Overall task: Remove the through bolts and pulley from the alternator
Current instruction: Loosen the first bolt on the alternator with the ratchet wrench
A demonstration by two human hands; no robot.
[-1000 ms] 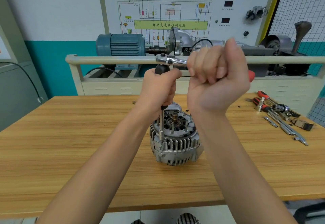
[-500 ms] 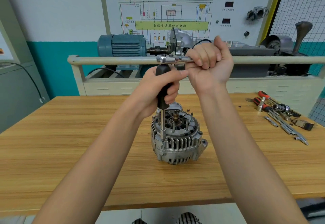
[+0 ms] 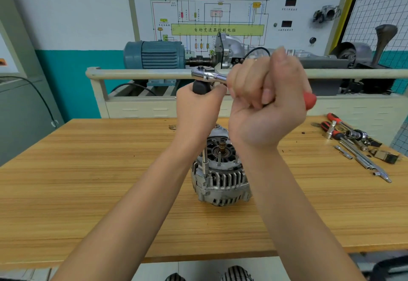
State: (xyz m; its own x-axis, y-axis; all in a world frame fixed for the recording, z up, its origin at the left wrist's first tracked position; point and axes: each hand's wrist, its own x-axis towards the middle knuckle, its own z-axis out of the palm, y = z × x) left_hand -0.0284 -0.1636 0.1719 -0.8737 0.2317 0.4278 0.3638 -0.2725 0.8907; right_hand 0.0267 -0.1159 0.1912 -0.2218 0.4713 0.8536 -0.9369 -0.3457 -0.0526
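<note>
Wooden bench (image 3: 88,192), finned silver alternator (image 3: 220,183) upright, shaft exposed, ratchet (image 3: 208,75) gripped above

Silver finned cast-metal alternator housing (image 3: 221,183): dull, slightly rough. Chrome ratchet wrench (image 3: 208,75): polished, glossy; its red handle end (image 3: 309,100) looks smooth plastic. Black driver grip (image 3: 199,87): matt. Light wooden tabletop (image 3: 88,181): smooth, grained, satin.

Hands: two, left hand (image 3: 197,113) and right hand (image 3: 266,106).
Alternator (image 3: 220,170): one, table centre.
Ratchet wrench (image 3: 209,75): one.
Black-handled driver (image 3: 199,87): one.
Red-handled tools (image 3: 333,117): two, at 3 o'clock.
Blue motor (image 3: 154,54): one, at 11 o'clock.
Table (image 3: 88,181): one.
</note>
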